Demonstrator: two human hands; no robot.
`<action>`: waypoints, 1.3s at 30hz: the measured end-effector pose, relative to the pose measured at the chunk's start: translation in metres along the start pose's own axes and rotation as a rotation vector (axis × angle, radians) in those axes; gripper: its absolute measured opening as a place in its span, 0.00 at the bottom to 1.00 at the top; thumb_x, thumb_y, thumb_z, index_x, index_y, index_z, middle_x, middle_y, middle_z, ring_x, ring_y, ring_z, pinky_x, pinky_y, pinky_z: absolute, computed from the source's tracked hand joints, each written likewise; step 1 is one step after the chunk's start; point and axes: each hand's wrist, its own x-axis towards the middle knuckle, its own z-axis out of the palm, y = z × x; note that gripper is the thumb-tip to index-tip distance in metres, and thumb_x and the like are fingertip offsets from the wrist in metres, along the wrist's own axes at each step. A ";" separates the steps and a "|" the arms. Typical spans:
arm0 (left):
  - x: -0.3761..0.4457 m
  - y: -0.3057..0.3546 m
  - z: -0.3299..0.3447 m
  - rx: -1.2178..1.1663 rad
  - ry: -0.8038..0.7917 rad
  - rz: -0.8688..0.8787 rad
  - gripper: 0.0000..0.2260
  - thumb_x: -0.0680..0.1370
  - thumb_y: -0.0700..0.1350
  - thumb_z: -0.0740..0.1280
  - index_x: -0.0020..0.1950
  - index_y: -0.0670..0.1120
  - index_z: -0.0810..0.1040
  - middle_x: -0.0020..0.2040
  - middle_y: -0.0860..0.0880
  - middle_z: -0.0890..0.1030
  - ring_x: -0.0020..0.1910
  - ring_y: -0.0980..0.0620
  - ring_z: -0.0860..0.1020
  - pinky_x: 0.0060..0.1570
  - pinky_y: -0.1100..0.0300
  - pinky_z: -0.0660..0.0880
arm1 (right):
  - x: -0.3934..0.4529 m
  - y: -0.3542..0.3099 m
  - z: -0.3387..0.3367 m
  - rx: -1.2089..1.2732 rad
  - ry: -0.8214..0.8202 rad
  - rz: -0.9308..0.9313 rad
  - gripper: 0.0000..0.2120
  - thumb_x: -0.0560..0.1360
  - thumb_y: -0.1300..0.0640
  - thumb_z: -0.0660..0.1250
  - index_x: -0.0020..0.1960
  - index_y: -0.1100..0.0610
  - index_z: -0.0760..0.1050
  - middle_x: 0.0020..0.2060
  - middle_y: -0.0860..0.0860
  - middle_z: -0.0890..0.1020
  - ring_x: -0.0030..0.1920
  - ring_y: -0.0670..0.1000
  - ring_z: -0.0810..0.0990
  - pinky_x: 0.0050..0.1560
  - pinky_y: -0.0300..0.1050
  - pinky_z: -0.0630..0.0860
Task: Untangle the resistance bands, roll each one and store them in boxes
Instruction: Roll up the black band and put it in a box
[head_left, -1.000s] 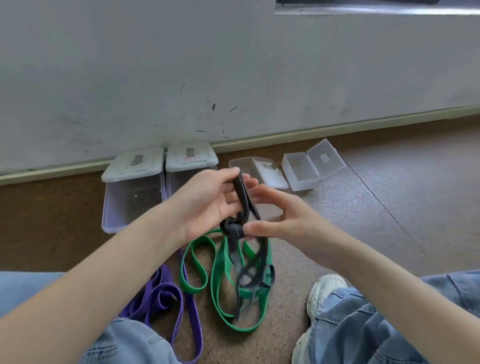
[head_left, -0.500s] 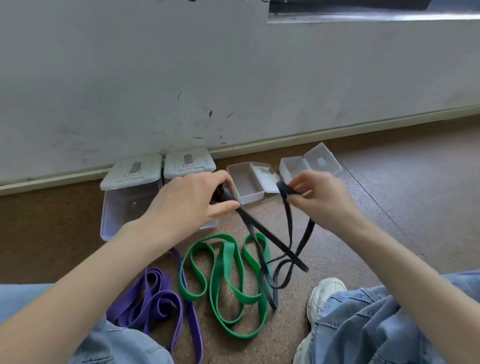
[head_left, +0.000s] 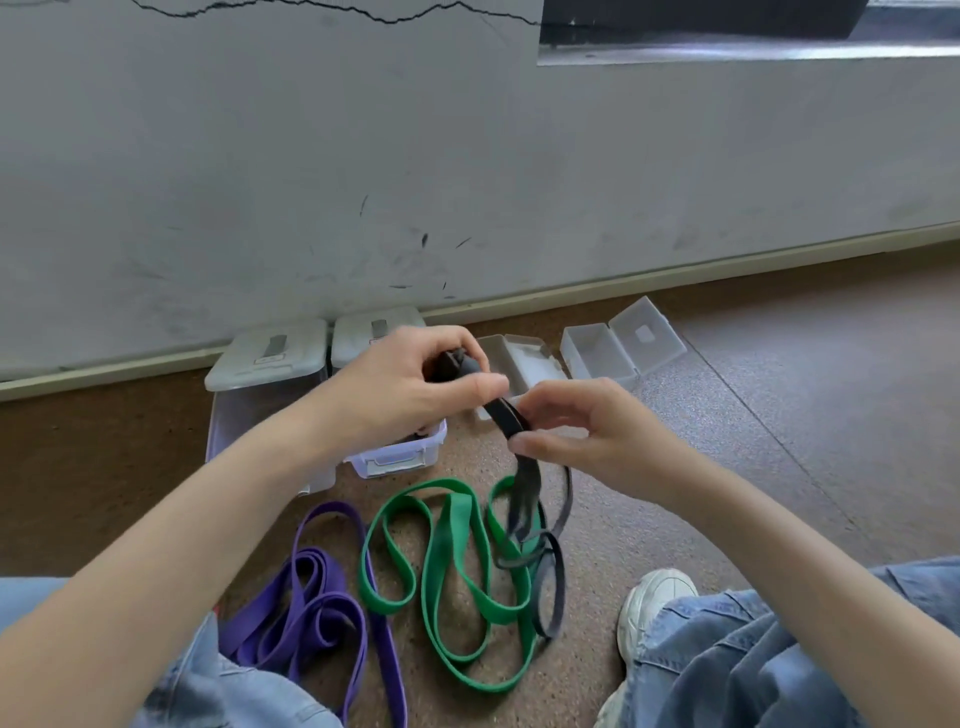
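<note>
My left hand (head_left: 415, 384) grips the upper end of a black resistance band (head_left: 524, 499), held above the floor. My right hand (head_left: 582, 431) pinches the same band a little lower, between thumb and fingers. The rest of the black band hangs down in blurred loops onto the floor. A green band (head_left: 447, 551) lies in loose loops on the brown floor below my hands, partly under the black one. A purple band (head_left: 311, 608) lies bunched to its left, by my left knee.
Two large clear boxes (head_left: 265, 374) with open lids stand against the wall behind my left hand. Two small open boxes (head_left: 597, 348) sit to their right. My jeans and a white shoe (head_left: 654, 603) are at the bottom right.
My hands came closer together; the right hand slid from the far end of the black band to a spot just below the left. The band's loops now hang straight down and swing.
</note>
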 end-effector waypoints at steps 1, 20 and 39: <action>0.001 0.000 -0.003 -0.060 0.016 -0.063 0.08 0.73 0.51 0.69 0.37 0.48 0.77 0.27 0.51 0.73 0.24 0.56 0.69 0.24 0.68 0.66 | 0.000 0.001 0.000 -0.041 -0.020 -0.002 0.06 0.72 0.62 0.69 0.45 0.52 0.77 0.41 0.48 0.82 0.46 0.47 0.82 0.54 0.40 0.77; -0.009 0.007 0.008 0.572 -0.083 0.095 0.05 0.74 0.53 0.67 0.40 0.55 0.77 0.33 0.56 0.76 0.34 0.59 0.74 0.34 0.64 0.67 | -0.004 0.001 0.005 -0.365 -0.037 -0.119 0.10 0.72 0.56 0.71 0.51 0.59 0.78 0.43 0.52 0.83 0.45 0.50 0.80 0.48 0.48 0.74; -0.005 0.015 -0.037 0.249 -0.143 0.101 0.03 0.73 0.46 0.70 0.43 0.48 0.82 0.31 0.51 0.79 0.27 0.60 0.72 0.28 0.71 0.67 | -0.001 -0.002 -0.013 0.223 -0.025 0.014 0.08 0.69 0.57 0.69 0.48 0.56 0.79 0.41 0.53 0.84 0.46 0.50 0.84 0.51 0.41 0.79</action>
